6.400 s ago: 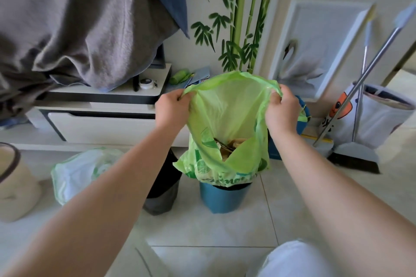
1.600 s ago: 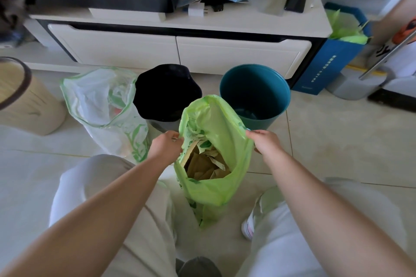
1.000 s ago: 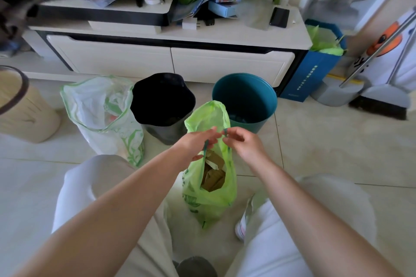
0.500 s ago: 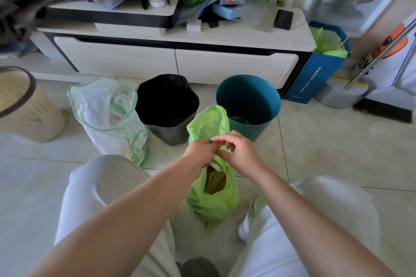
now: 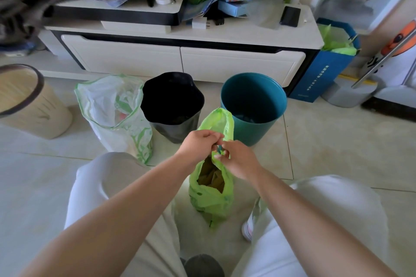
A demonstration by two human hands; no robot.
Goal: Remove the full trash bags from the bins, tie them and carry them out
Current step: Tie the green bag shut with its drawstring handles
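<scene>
— From the head view, where to find the green bag [image 5: 211, 195]?
— Down on the floor tiles [image 5: 337, 153], upright between the knees [image 5: 101, 175], at six o'clock of the teal bin [image 5: 258, 129] and four o'clock of the black bin [image 5: 177, 129]. Outside both bins. Brown paper scraps [image 5: 211, 177] visible through the gaping mouth.
— And the left hand [image 5: 198, 144]?
— Up at the bag's rim, fingers curled, pinching the plastic between thumb and fingertips.
— Right hand [image 5: 238, 159]?
— At four o'clock of the left, almost touching it; likewise curled, pinching the opposite edge of the rim. Not yet knotted.
— Anything else around?
— At nine o'clock of the black bin, just beside it, a whitish bag [image 5: 112, 114] standing open; farther toward nine, a beige bin [image 5: 33, 117]. At twelve, a white cabinet [image 5: 180, 63] with a dark phone [image 5: 290, 16] on top.
</scene>
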